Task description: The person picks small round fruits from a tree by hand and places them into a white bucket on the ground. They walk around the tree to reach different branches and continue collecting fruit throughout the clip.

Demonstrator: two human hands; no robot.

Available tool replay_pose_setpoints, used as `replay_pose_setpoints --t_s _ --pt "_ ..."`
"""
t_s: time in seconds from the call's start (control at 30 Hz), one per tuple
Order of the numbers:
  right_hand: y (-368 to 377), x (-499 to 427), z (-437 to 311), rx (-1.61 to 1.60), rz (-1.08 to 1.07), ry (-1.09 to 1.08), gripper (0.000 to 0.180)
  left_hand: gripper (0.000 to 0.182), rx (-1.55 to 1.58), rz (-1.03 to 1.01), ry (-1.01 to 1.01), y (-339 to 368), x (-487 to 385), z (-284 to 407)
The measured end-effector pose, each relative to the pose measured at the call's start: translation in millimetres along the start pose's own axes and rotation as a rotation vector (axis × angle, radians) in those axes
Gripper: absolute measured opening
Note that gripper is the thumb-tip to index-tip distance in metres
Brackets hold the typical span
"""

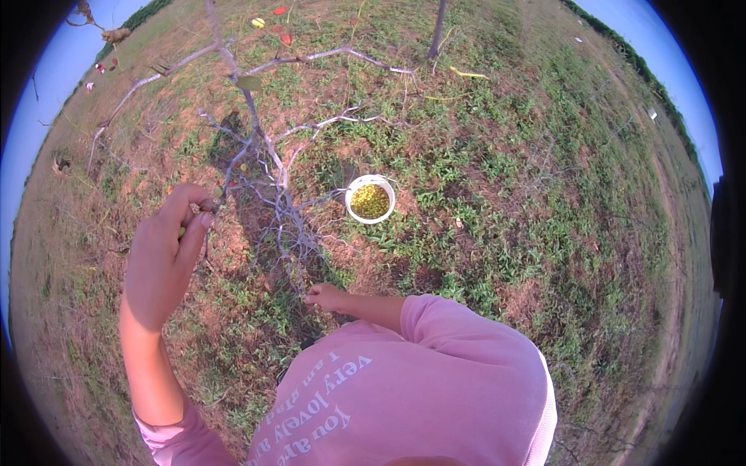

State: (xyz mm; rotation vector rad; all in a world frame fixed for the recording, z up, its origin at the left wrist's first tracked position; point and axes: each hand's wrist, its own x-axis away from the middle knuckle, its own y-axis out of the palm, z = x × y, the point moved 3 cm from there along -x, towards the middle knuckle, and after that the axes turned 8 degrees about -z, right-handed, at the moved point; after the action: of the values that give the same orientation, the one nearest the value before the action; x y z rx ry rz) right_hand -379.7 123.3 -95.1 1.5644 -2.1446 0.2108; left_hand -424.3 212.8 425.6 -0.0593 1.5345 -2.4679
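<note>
My left hand [169, 242] is raised at the left, thumb and forefinger pinching the end of a thin bare branch; a greenish fruit [182, 232] shows inside its curled fingers. My right hand [324, 297] is lower, near my body, its fingers closed at the tip of a pale twig [294, 274]; whether it grips the twig or a fruit cannot be told. Between and beyond the hands stands a thorny, nearly leafless shrub [281, 175]. A white bucket [348, 204] holding many yellow-green fruits is on the ground right of the shrub.
Grey branches [338, 52] spread across the upper view, with a few red leaves or fruits [285, 39] and a yellow-green fruit [258, 23]. Low green plants [489, 233] and dry soil surround the shrub. Two small figures, apparently people [99, 68], are far off at the upper left.
</note>
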Motion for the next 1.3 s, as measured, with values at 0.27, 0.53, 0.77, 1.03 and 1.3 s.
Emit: replay_pose_setpoints --t_s 0.27,0.53,0.77,1.03,1.3 --pt "2.7 0.8 3.3 -0.007 0.026 -0.049 0.018 0.015 -0.207 0.196 0.123 5.4 9.0 6.9" --pt "3.3 2.0 5.5 0.012 0.007 -0.022 0.018 0.017 -0.247 0.3 0.16 8.3 12.1 0.6" --pt "3.5 3.9 6.4 0.026 0.004 -0.028 0.018 0.018 -0.24 0.307 0.097 7.9 15.0 -10.0" --pt "3.4 10.4 -7.3 0.045 0.041 -0.093 0.016 0.019 -0.321 0.368 0.151 5.9 9.9 -7.4" --pt "3.2 29.0 -33.3 -0.185 -0.061 0.035 0.018 0.017 -0.397 0.543 0.25 -13.9 20.8 -9.3"
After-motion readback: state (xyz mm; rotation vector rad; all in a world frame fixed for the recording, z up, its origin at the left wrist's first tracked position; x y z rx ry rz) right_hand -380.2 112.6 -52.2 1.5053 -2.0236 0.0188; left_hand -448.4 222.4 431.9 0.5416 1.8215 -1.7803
